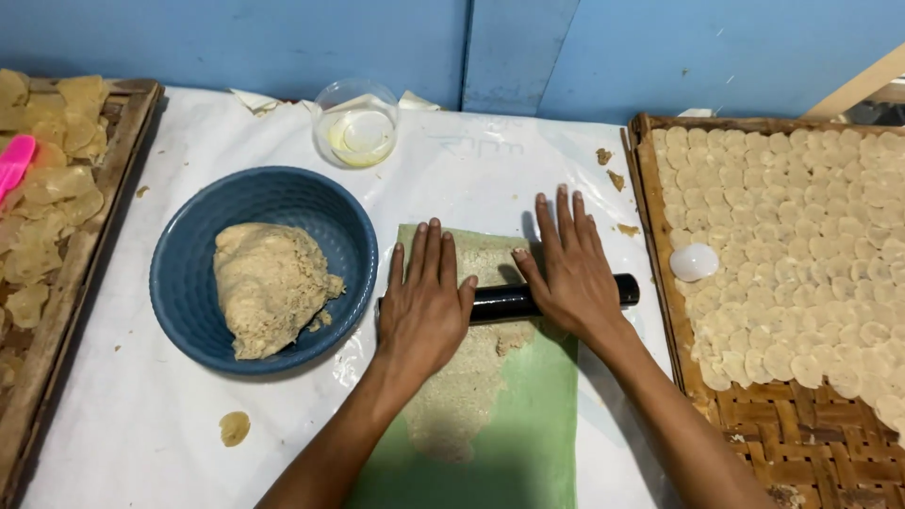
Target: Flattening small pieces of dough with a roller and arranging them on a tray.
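My left hand (424,302) and my right hand (568,269) lie flat, palms down, fingers stretched, on a black cylindrical roller (504,302). The roller lies crosswise over a strip of flattened beige dough (462,396) spread on a green sheet (533,415). Left of my hands stands a blue bowl (189,283) with a lump of beige dough (269,286) in it.
A small glass bowl with yellowish liquid (356,124) stands at the back. A woven bamboo tray (801,443) on the right holds several thin round dough discs (801,254) and a white round cutter (695,262). Another tray (57,302) with irregular pieces and a pink tool (14,162) is at the left.
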